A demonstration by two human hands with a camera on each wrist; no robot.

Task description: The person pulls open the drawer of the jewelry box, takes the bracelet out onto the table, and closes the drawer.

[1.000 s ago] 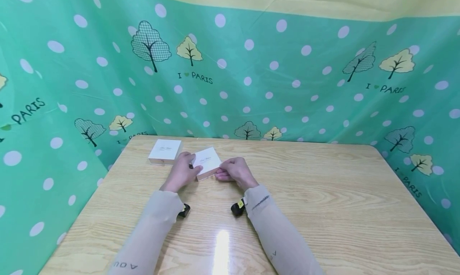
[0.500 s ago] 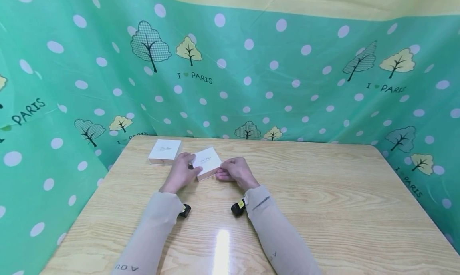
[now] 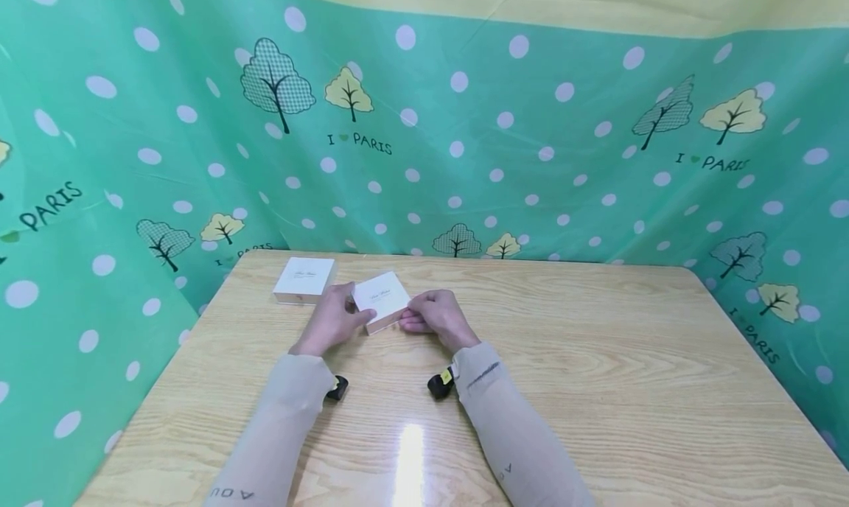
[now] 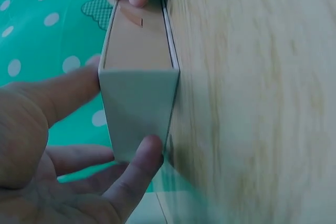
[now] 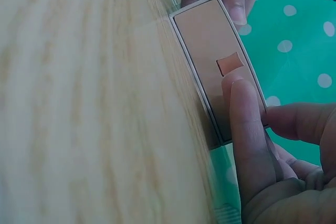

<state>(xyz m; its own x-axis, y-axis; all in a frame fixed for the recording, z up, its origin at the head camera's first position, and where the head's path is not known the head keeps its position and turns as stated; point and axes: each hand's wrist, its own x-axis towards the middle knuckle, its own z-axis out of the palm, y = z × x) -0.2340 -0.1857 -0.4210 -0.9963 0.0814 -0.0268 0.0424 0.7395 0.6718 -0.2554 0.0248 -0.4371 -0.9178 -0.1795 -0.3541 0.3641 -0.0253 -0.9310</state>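
A small white drawer-style box [image 3: 381, 293] with script lettering on top lies at an angle on the table, its tan side turned toward me. My left hand [image 3: 329, 319] holds its left end, thumb at the front top edge and the other fingers along the end wall. At the right corner, my right hand [image 3: 438, 317] grips the box, thumb on the white edge and a finger against the tan face. Beside that fingertip, a small tan pull tab [image 5: 231, 63] sticks out in the right wrist view. The box's underside is hidden.
A second matching white box [image 3: 305, 275] stands to the left of my left hand, near the back left corner of the wooden table [image 3: 597, 359]. A green dotted curtain [image 3: 504, 168] hangs behind and at both sides.
My left hand has shifted slightly left, its thumb and fingers still at the box. The held box has turned very slightly, while my right hand has hardly moved.
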